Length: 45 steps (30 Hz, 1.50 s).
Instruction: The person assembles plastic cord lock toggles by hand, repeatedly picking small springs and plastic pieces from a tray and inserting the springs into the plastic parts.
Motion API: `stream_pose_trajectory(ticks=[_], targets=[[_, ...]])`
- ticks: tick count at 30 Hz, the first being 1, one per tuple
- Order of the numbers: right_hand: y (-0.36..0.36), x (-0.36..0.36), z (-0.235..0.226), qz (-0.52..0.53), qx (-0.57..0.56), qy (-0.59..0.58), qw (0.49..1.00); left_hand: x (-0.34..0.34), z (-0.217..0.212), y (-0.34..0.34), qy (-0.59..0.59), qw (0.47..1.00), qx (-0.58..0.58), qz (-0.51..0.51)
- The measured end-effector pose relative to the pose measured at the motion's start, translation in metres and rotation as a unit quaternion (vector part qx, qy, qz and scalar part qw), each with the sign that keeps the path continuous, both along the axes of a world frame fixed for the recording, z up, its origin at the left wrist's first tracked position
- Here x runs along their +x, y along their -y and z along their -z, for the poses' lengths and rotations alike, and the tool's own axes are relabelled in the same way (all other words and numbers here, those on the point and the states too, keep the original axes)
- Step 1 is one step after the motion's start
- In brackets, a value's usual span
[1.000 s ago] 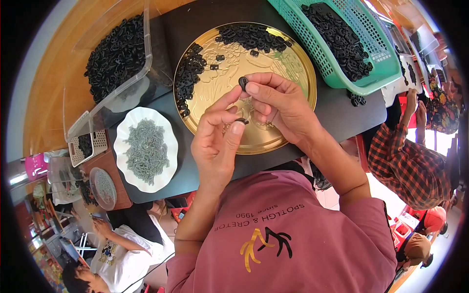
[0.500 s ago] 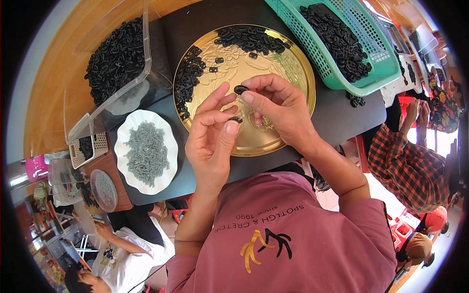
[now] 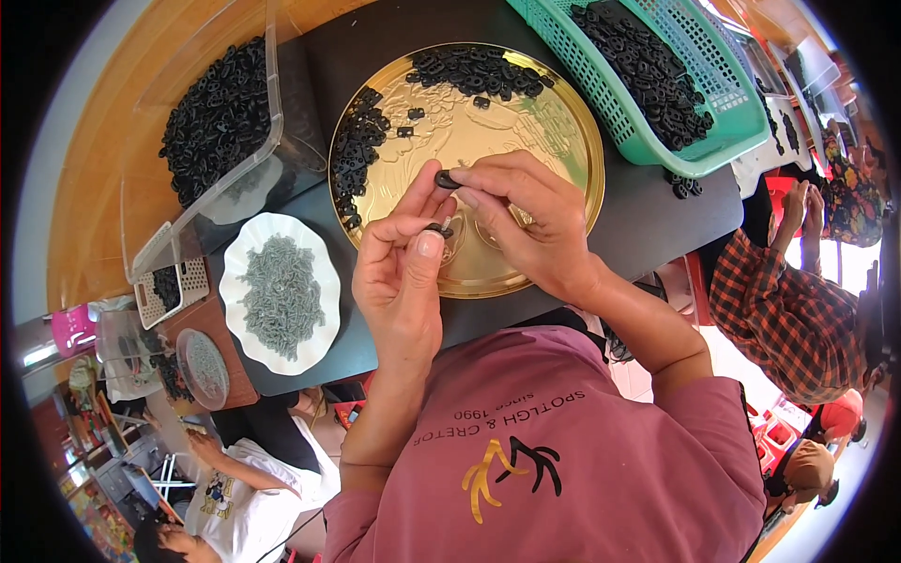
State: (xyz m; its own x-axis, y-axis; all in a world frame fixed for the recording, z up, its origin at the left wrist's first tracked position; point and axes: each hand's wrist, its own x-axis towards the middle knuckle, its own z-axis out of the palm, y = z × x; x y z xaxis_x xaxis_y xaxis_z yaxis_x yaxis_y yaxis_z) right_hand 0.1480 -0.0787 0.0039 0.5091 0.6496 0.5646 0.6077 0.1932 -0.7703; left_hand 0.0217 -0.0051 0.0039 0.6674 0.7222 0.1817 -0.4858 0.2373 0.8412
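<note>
My left hand (image 3: 402,272) and my right hand (image 3: 526,225) meet above a round gold tray (image 3: 563,141). My right hand pinches a small black plastic part (image 3: 447,179) between thumb and fingertips. My left hand pinches another small black piece (image 3: 435,228) just below it, and the two pieces nearly touch. Several more black parts (image 3: 474,68) lie in heaps along the tray's far and left rim.
A clear plastic bin (image 3: 211,117) of black parts stands at the far left. A green mesh basket (image 3: 657,75) of the same parts sits at the far right. A white scalloped dish (image 3: 279,293) holds grey pieces. A person in a plaid shirt (image 3: 784,310) sits to the right, another person (image 3: 235,479) lower left.
My right hand has slid left with its black part, down to the left hand's fingertips. The left hand stays in place with its thumb raised.
</note>
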Motion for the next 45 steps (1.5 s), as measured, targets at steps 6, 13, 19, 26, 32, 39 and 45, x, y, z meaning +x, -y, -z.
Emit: stream_pose_trajectory(ticks=[6, 13, 19, 26, 32, 39, 45], targets=[[0.002, -0.003, 0.001, -0.045, -0.052, -0.299, 0.952, -0.001, 0.0, 0.001, 0.005, 1.0, -0.028, 0.014], [0.002, 0.0, -0.003, -0.076, -0.066, -0.356, 0.929, 0.0, 0.0, 0.001, 0.001, 0.999, -0.032, 0.019], [0.001, 0.003, -0.004, -0.086, -0.079, -0.362, 0.925, 0.0, 0.002, 0.002, -0.011, 1.0, -0.009, 0.016], [0.001, 0.005, -0.004, -0.076, -0.096, -0.331, 0.936, -0.001, 0.002, 0.001, -0.02, 1.0, 0.0, 0.011], [-0.001, 0.0, 0.0, -0.08, -0.067, -0.378, 0.92, -0.002, 0.005, 0.003, -0.053, 0.996, 0.068, -0.02], [0.001, 0.004, -0.009, -0.13, -0.075, -0.442, 0.884, -0.002, 0.007, 0.008, -0.051, 0.99, 0.126, -0.037], [0.001, 0.002, -0.006, -0.17, -0.052, -0.48, 0.859, 0.0, 0.007, 0.011, -0.04, 0.99, 0.125, -0.057]])
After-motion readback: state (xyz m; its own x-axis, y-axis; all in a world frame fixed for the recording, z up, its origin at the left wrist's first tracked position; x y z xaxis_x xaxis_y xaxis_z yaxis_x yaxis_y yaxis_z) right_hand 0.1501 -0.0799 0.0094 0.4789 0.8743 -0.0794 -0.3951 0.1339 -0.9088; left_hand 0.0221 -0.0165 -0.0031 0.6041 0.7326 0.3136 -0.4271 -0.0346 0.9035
